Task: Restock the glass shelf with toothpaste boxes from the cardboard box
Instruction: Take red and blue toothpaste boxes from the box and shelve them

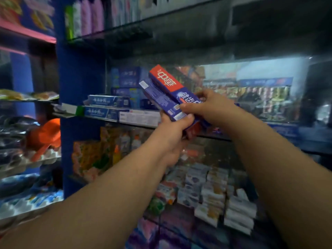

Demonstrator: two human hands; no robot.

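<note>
Two toothpaste boxes are raised in front of the glass shelf [140, 124]. One is red and blue with white characters [167, 81]; the other is dark blue [159, 99] and lies against its left side. My left hand [172, 135] grips their lower ends from below, thumb across the blue box. My right hand [208, 106] pinches the red-and-blue box from the right. Several blue and white toothpaste boxes [106, 106] lie stacked on the shelf at the left. The cardboard box is out of view.
A blue upright post [79, 83] bounds the shelf unit on the left. Above is a shelf with pink and green bottles [86, 17]. Below are shelves with bottles, packets and stacked small white boxes [215, 194]. A mirror-like back panel [260, 90] reflects other goods at the right.
</note>
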